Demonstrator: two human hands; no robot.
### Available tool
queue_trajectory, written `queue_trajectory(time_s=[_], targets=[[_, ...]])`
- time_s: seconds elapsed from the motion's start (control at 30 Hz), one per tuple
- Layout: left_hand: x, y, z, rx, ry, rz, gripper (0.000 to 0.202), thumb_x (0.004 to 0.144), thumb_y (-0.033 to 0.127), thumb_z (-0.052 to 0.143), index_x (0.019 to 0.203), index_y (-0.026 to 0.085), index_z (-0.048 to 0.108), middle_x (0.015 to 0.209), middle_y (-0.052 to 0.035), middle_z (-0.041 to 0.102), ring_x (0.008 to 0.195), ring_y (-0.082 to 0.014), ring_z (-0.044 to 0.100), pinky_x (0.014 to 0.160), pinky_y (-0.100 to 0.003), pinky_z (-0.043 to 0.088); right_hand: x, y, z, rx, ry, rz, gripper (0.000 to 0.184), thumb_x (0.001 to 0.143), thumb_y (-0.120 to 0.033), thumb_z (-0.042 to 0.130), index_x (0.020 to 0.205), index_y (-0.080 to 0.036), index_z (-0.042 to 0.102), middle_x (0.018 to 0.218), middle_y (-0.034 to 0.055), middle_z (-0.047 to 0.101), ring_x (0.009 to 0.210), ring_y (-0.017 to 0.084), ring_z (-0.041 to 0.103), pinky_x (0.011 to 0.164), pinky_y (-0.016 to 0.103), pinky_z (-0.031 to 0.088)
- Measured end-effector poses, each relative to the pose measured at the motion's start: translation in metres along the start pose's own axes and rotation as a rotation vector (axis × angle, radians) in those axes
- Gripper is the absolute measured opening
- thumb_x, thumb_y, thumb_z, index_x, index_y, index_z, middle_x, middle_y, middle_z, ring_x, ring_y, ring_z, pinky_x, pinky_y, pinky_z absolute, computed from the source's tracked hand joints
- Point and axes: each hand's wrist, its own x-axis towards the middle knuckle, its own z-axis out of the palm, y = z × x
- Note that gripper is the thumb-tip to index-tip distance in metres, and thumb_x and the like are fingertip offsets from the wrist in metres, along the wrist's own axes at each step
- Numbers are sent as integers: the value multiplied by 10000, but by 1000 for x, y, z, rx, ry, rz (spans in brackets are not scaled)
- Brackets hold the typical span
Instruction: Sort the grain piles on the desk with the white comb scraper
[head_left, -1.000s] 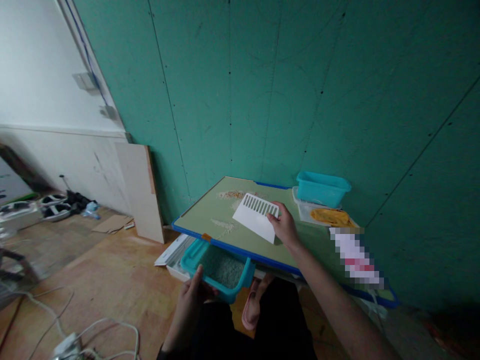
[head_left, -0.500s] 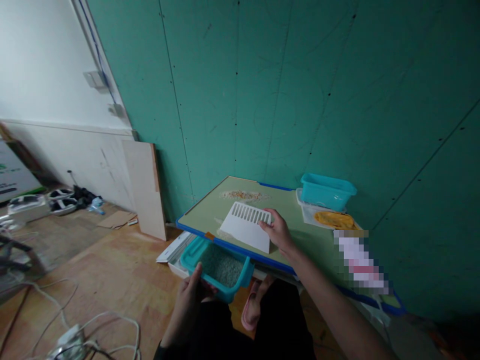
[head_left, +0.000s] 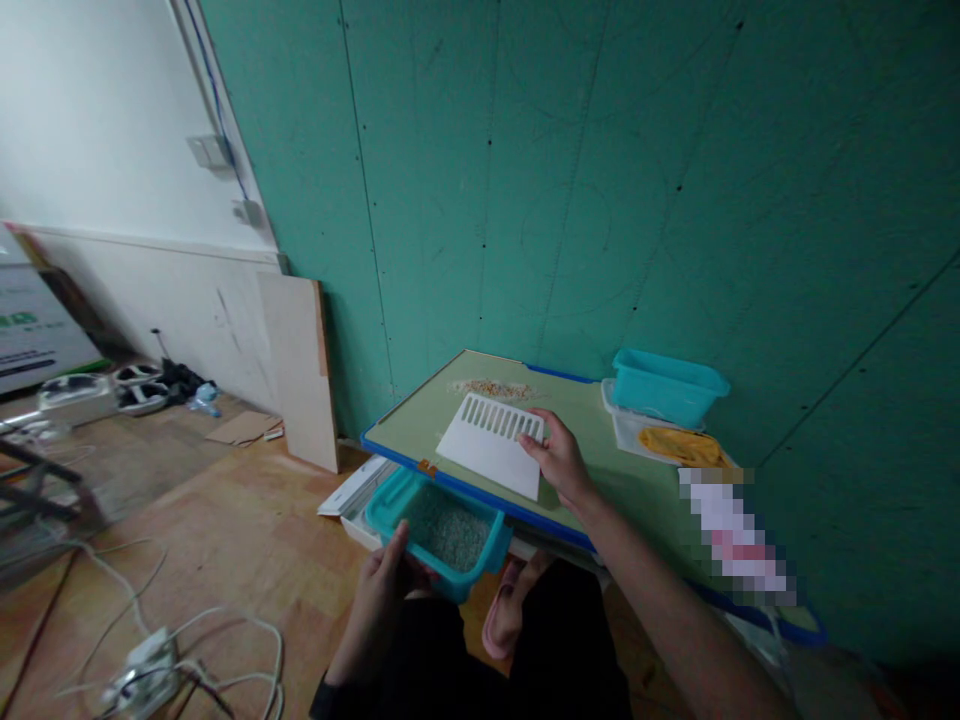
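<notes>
My right hand (head_left: 560, 460) grips the right edge of a flat white slotted scraper (head_left: 489, 452), its row of slots facing the wall. The scraper is over the front part of the green tabletop (head_left: 405, 430), close to the blue edge. My left hand (head_left: 386, 580) is closed on the near rim of a teal tub (head_left: 450, 583), thumb on top and the other fingers mostly hidden. Grey granules (head_left: 450, 530) lie in the tub, which sits just below the table's front edge. Behind the scraper, a strip of pale and orange grains (head_left: 495, 388) is spread on the tabletop.
At the right back, a second teal tub (head_left: 667, 388) stands on a white tray (head_left: 628, 432) beside a yellow cloth (head_left: 682, 445). A blurred-out packet (head_left: 739, 535) lies nearer. Cables and a power strip (head_left: 146, 670) are on the floor; a board (head_left: 300, 370) leans against the wall.
Pale grains seen earlier at the scraper's front left edge no longer show on the tabletop. The scraper has shifted slightly; both hands keep their grips. The whole view has moved a little.
</notes>
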Motion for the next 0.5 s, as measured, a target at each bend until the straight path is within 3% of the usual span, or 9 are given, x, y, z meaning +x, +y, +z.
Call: queue_trajectory(time_s=[0.17,0.33,0.5], targets=[[3,-2,-5,8,-34,-38,657,793,804,835,467,257,678,500,-94,703,476,-250,672,563,-374,553,47,5,11,-81,193,-50,468,794,-288,751,1255,-238,681,1075,77,796,921,266,753,752,344,628],[13,-10,-14,-12,-50,-61,625,813,762,836,460,266,692,504,-110,706,473,-269,662,583,-401,573,75,8,35,-191,122,-58,408,764,-235,786,1162,-279,707,1022,30,787,958,263,748,817,365,648],[14,-14,-20,-31,-90,-78,650,827,764,834,459,236,737,530,-138,736,491,-253,677,594,-371,568,72,12,43,-137,73,32,439,746,-199,795,1172,-258,705,1014,35,791,932,261,754,796,365,649]])
